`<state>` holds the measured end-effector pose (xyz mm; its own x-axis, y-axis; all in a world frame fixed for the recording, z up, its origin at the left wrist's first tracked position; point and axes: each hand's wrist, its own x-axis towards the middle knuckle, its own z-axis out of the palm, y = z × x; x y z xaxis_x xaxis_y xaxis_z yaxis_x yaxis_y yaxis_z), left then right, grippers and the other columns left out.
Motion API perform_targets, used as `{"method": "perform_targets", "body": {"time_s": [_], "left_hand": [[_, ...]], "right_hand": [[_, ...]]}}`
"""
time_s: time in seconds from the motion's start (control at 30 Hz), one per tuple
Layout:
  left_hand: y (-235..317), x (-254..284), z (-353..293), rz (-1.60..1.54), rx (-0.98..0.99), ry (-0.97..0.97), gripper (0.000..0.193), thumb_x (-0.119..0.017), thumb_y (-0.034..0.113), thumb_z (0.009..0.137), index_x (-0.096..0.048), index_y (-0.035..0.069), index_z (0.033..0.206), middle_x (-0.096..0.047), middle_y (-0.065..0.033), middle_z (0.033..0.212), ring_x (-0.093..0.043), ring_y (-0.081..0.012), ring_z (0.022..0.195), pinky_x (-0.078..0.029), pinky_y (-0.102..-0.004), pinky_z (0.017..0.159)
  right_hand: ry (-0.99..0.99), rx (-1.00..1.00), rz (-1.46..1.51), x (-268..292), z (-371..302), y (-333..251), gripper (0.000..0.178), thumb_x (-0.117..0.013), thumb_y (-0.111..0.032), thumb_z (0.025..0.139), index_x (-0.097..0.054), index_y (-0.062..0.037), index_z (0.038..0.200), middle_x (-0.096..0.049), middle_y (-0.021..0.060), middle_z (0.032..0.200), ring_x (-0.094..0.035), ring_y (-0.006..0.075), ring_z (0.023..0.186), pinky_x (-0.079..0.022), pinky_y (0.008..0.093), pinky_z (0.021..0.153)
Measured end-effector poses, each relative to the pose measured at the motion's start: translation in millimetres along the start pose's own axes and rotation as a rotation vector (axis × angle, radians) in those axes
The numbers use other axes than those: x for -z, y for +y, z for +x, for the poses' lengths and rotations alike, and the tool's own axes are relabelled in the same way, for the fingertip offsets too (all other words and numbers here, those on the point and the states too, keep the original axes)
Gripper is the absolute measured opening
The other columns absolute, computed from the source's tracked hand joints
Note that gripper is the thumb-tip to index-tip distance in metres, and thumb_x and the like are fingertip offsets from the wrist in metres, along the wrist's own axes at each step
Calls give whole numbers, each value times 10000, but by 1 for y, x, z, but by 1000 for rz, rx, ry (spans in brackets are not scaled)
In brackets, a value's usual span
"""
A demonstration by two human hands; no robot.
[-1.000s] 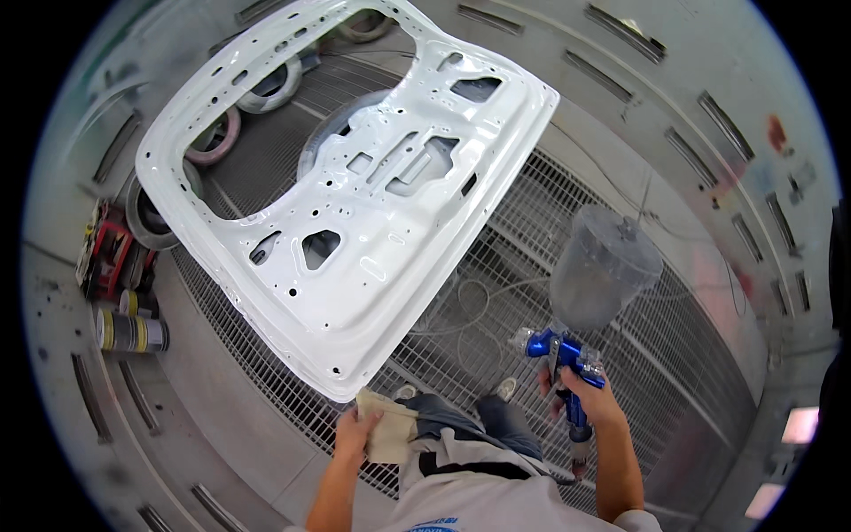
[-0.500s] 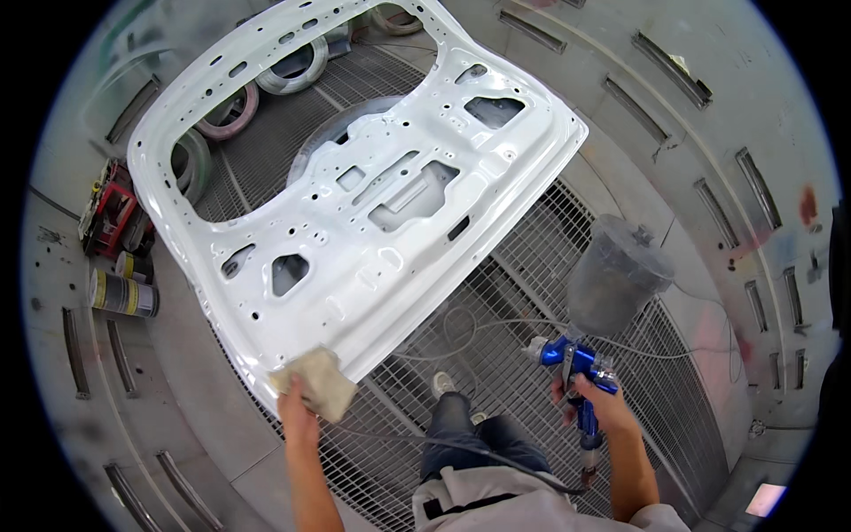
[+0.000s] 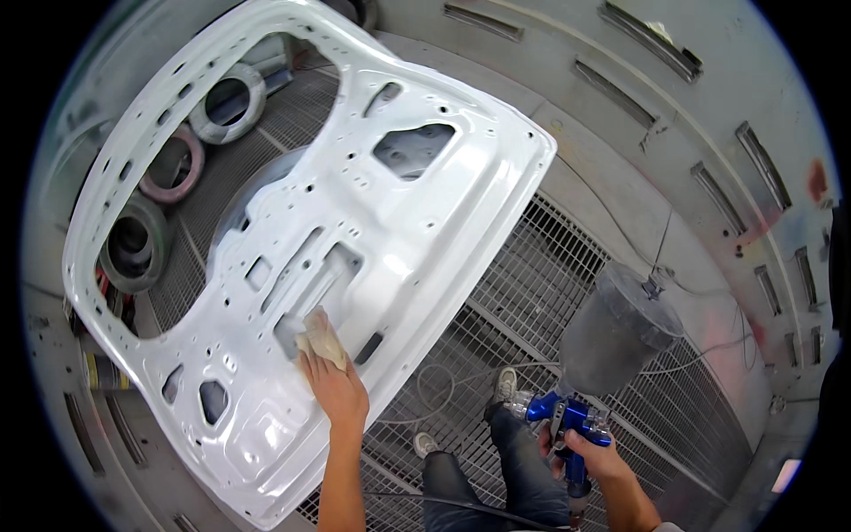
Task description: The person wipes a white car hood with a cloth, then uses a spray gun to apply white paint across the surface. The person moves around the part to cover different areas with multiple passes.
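Note:
A white car tailgate [image 3: 461, 208], its inner side up, lies slantwise in front of me with several cut-out holes and a large window opening. My left hand [image 3: 337, 383] presses a pale yellow wiping cloth [image 3: 323, 340] against it, beside the long recess in its middle. The fingers lie over the cloth and partly hide it. Off the panel's near right edge, my right hand [image 3: 596, 454] is closed round the handle of a blue spray gun [image 3: 567, 417]. A translucent grey paint cup [image 3: 612, 332] sits on top of the gun, whose nozzle points left.
Several tyres [image 3: 229, 105] stand along the far left, seen through the window opening. A paint can [image 3: 108, 372] shows partly behind the panel's left edge. Metal grating [image 3: 532, 257] forms the floor under my feet. An air hose [image 3: 434, 499] crosses my legs, and a thin line loops across the grating.
My left hand has moved with the cloth from the panel's near left corner up and right to its middle. I stand closer over the panel; the spray gun stays in my right hand.

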<state>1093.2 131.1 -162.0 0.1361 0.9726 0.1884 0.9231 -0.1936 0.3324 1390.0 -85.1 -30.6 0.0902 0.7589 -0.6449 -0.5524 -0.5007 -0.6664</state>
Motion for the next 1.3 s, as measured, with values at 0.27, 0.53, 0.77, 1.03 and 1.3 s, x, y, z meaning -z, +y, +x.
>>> {"method": "perform_targets", "body": {"time_s": [0.27,0.53,0.77,1.03,1.3], "left_hand": [[140,-99,144,67,-405,-61,531,-568,54,821,-428,-137,1297,-397,-253,1421,-272,-368,1398,-193,-507,1156],[257,-167,276,108,-795,-120,512,-549,76,847,-447,-36,1336,-378,-138,1478,-278,-287,1411,-228,-469,1155],[224,-127,250,566,-1153,-305,475,-496,104,834,-511,0,1298,-385,-108,1483,-273,-266,1421,-210,-492,1164],[91,-21,141,478,-919,-592,404,-474,90,836,-580,-64,1194,-529,-147,1359,-407,-277,1353,-267,-501,1141],[267,-139,283,-332,-686,60,448,-412,-28,900,-518,45,1329,-453,-139,1433,-416,-280,1333,-304,-369,1112]], "right_hand": [[47,-13,121,103,54,-46,461,-666,-341,880,-539,15,1143,-630,163,981,-634,239,882,-561,323,523],[135,-29,259,157,59,-57,620,-706,-347,847,-462,72,1233,-618,204,933,-646,284,837,-574,341,485],[175,-42,327,166,67,-58,650,-747,-375,800,-486,57,1210,-625,204,918,-655,293,825,-572,351,462],[76,-61,365,171,72,-62,545,-690,-353,860,-508,47,1183,-619,189,1018,-622,252,931,-561,331,568],[135,-35,365,183,76,-52,568,-702,-356,845,-501,55,1180,-622,200,974,-638,271,872,-559,339,519]]}}
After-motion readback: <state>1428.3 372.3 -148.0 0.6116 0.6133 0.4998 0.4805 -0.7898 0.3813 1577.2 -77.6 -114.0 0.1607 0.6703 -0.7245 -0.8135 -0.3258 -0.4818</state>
